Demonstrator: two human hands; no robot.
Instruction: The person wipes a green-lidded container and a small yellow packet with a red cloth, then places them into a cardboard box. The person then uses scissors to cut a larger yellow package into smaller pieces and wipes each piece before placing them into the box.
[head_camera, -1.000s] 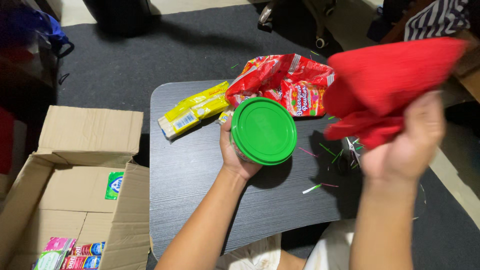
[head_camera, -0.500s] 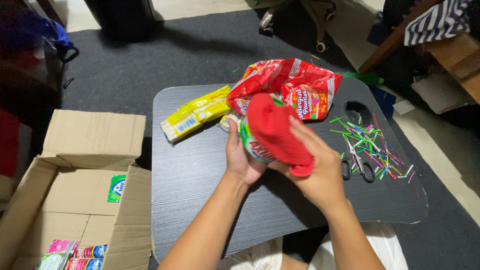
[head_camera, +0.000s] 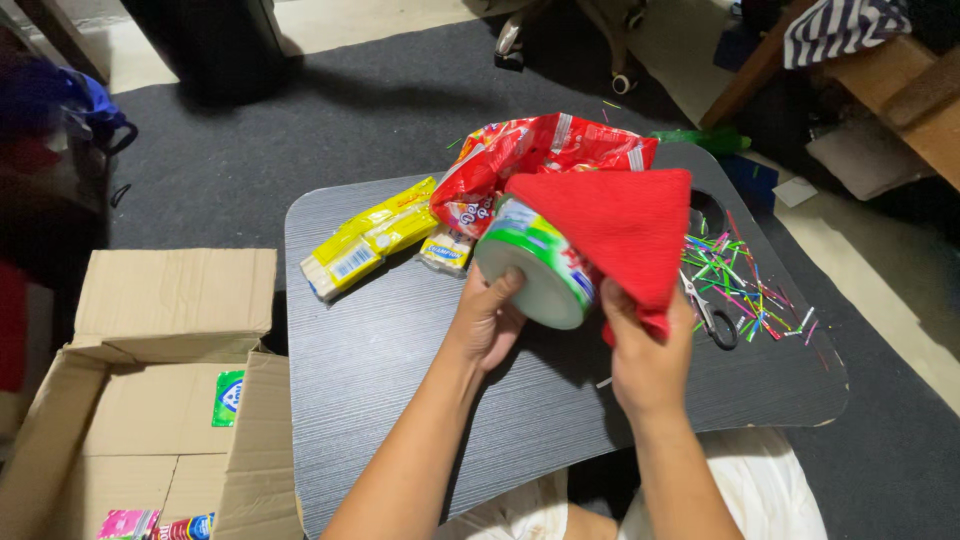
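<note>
Two bare hands work over a dark wood-grain bench (head_camera: 400, 380), seen from a camera on the person's head looking down.

Nearest the viewer, both forearms rise from the bottom edge. The left hand (head_camera: 487, 318) grips a round tin (head_camera: 530, 265) with a green-printed side, tipped over so its pale flat base faces the camera; the fingers (head_camera: 500, 285) are clamped on the rim of that base. The right hand (head_camera: 645, 355) is closed on a red cloth (head_camera: 620, 235), pinching its lower corner while the rest of the cloth drapes over the tin's far side, touching it. The tin is held in the air above the middle of the bench, not resting on it.

Judging by this pose, the step in hand is wiping the tin's outer wall. A next move would call for the left hand to turn the tin so an uncovered part meets the cloth, with the grip kept firm.

Just right of the hands lie scissors (head_camera: 710, 318) among bright plastic snippets (head_camera: 745, 275). Behind the tin sits a crumpled red packet (head_camera: 530, 150), with yellow packets (head_camera: 365, 240) to its left.

Off the bench to the left stands an open cardboard box (head_camera: 150, 370). Farther back is dark carpet (head_camera: 330, 120).
</note>
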